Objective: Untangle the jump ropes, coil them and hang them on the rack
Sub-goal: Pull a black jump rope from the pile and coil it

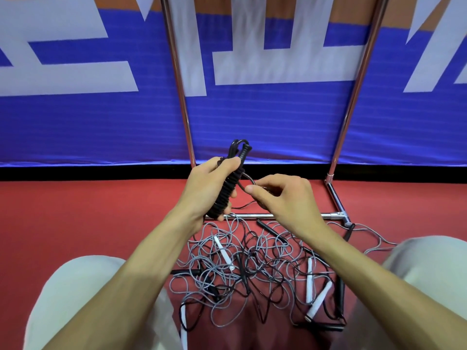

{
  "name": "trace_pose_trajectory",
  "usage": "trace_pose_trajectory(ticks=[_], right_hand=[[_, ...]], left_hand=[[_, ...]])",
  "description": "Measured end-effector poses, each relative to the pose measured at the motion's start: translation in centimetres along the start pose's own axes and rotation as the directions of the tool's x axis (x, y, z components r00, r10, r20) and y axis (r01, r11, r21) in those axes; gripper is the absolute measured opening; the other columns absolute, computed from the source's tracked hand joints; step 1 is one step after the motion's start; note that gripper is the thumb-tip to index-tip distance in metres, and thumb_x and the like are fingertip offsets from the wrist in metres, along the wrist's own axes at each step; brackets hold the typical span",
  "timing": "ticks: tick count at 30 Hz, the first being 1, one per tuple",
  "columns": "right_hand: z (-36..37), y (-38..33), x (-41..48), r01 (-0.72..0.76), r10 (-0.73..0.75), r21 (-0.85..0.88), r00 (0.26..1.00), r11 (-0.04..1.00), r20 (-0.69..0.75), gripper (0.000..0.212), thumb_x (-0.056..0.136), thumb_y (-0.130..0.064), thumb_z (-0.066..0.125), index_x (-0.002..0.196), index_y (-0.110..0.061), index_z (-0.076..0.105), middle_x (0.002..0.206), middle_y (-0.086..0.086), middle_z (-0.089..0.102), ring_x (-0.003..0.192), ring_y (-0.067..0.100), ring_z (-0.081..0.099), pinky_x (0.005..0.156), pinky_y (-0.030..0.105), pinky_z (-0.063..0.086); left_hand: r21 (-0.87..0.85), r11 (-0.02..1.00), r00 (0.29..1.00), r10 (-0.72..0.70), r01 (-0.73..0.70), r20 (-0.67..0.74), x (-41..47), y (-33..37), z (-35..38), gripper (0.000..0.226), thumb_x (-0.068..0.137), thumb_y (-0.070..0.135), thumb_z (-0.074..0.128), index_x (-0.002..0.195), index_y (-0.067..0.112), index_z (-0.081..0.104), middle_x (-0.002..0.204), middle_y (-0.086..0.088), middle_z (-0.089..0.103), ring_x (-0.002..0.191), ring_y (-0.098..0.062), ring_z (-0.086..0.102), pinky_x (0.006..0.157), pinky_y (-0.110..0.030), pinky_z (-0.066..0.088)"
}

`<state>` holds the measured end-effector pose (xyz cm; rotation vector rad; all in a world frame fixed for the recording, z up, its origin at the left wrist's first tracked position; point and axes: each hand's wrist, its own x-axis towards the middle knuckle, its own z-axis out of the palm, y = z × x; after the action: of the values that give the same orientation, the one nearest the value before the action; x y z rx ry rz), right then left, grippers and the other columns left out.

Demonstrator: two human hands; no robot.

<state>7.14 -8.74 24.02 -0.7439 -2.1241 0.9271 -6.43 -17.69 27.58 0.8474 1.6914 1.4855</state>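
Observation:
My left hand (209, 186) grips a black jump rope bundle (228, 188), its cord wound tightly around the two black handles, which stick up past my fingers. My right hand (283, 195) pinches the loose end loop of that black cord (246, 179) just right of the bundle. Below my hands, on the red floor, lies a tangled pile of grey and black jump ropes (252, 271) with white handles (223, 252) and black handles (270, 231) mixed in. The metal rack (185, 117) stands behind, with its base bar (255, 215) lying just beyond the pile.
A blue and white banner (265, 117) hangs behind the rack. The rack's right upright (353, 97) and its floor foot (337, 200) stand to my right. My knees in light trousers (75, 294) flank the pile on both sides.

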Motion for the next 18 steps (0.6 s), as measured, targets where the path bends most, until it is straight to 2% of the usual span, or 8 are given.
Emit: trace_pose_trajectory(ticks=[3, 4, 5, 7, 9, 12, 15, 18], right_hand=[[-0.2, 0.6, -0.1, 0.18, -0.203, -0.239, 0.976, 0.954, -0.075, 0.017, 0.085, -0.033, 0.068, 0.088, -0.019, 0.077, 0.068, -0.006, 0.071, 0.063, 0.01, 0.066, 0.062, 0.03, 0.054], [-0.2, 0.7, -0.1, 0.23, -0.266, -0.266, 0.958, 0.936, -0.106, 0.019, 0.084, -0.032, 0.067, 0.09, -0.017, 0.077, 0.071, -0.004, 0.073, 0.066, 0.012, 0.067, 0.064, 0.033, 0.055], [-0.2, 0.8, -0.1, 0.267, -0.308, -0.247, 0.941, 0.932, -0.143, 0.018, 0.083, -0.028, 0.067, 0.089, -0.015, 0.077, 0.075, -0.003, 0.073, 0.07, 0.013, 0.068, 0.067, 0.033, 0.055], [-0.2, 0.7, 0.1, 0.311, -0.324, -0.095, 0.92, 0.946, -0.221, 0.011, 0.081, -0.017, 0.068, 0.084, -0.01, 0.076, 0.082, -0.005, 0.073, 0.078, 0.008, 0.067, 0.075, 0.022, 0.052], [-0.3, 0.2, 0.3, 0.237, -0.197, 0.139, 0.947, 0.962, -0.253, 0.008, 0.081, -0.007, 0.069, 0.084, -0.01, 0.076, 0.089, -0.008, 0.072, 0.085, 0.002, 0.066, 0.08, 0.013, 0.047], [-0.7, -0.4, 0.4, 0.038, 0.037, 0.452, 0.987, 0.891, -0.156, 0.013, 0.086, -0.002, 0.064, 0.083, -0.009, 0.074, 0.086, 0.001, 0.074, 0.09, 0.008, 0.068, 0.084, 0.019, 0.051], [-0.6, -1.0, 0.5, -0.167, 0.207, 0.702, 0.978, 0.692, 0.029, 0.023, 0.094, -0.005, 0.052, 0.076, -0.006, 0.066, 0.068, 0.007, 0.067, 0.072, 0.016, 0.065, 0.073, 0.026, 0.054], [-0.2, -1.0, 0.8, -0.347, 0.367, 0.753, 0.918, 0.56, 0.15, 0.025, 0.095, -0.009, 0.05, 0.071, -0.006, 0.056, 0.066, 0.009, 0.052, 0.051, 0.015, 0.046, 0.056, 0.027, 0.042]], left_hand=[[0.003, 1.0, 0.999, -0.002, 0.002, -0.049, 0.3, 0.0, -0.4, 0.025, 0.093, 0.041, 0.058, 0.083, 0.018, 0.058, 0.064, -0.01, 0.058, 0.042, -0.024, 0.049, 0.04, -0.025, 0.038], [-0.017, 1.0, 0.997, -0.01, 0.009, -0.073, 0.5, 0.0, -0.5, 0.025, 0.093, 0.041, 0.058, 0.085, 0.016, 0.059, 0.063, -0.01, 0.058, 0.041, -0.024, 0.049, 0.04, -0.025, 0.038], [-0.05, 0.999, 0.995, -0.025, 0.02, -0.097, 0.7, 0.0, -0.6, 0.026, 0.092, 0.041, 0.058, 0.088, 0.015, 0.059, 0.064, -0.009, 0.058, 0.041, -0.024, 0.049, 0.039, -0.025, 0.038], [-0.129, 0.99, 0.988, -0.068, 0.05, -0.141, 1.0, -0.2, -0.7, 0.028, 0.091, 0.041, 0.058, 0.092, 0.014, 0.058, 0.065, -0.009, 0.057, 0.041, -0.023, 0.048, 0.039, -0.025, 0.038], [-0.193, 0.978, 0.978, -0.116, 0.082, -0.175, 1.4, -0.5, -0.9, 0.029, 0.09, 0.042, 0.058, 0.094, 0.013, 0.056, 0.066, -0.009, 0.057, 0.041, -0.022, 0.048, 0.04, -0.024, 0.038], [-0.308, 0.944, 0.961, -0.185, 0.116, -0.206, 2.0, -0.8, -1.4, 0.031, 0.091, 0.044, 0.057, 0.093, 0.013, 0.056, 0.068, -0.009, 0.056, 0.041, -0.021, 0.047, 0.041, -0.024, 0.038], [-0.375, 0.921, 0.938, -0.219, 0.108, -0.268, 2.4, -0.9, -1.6, 0.031, 0.09, 0.043, 0.057, 0.094, 0.013, 0.058, 0.072, -0.012, 0.056, 0.04, -0.02, 0.047, 0.04, -0.023, 0.038], [-0.301, 0.951, 0.939, -0.164, 0.069, -0.303, 2.3, -1.4, -1.0, 0.027, 0.09, 0.04, 0.058, 0.086, 0.014, 0.056, 0.07, -0.011, 0.056, 0.039, -0.021, 0.046, 0.041, -0.024, 0.037]])
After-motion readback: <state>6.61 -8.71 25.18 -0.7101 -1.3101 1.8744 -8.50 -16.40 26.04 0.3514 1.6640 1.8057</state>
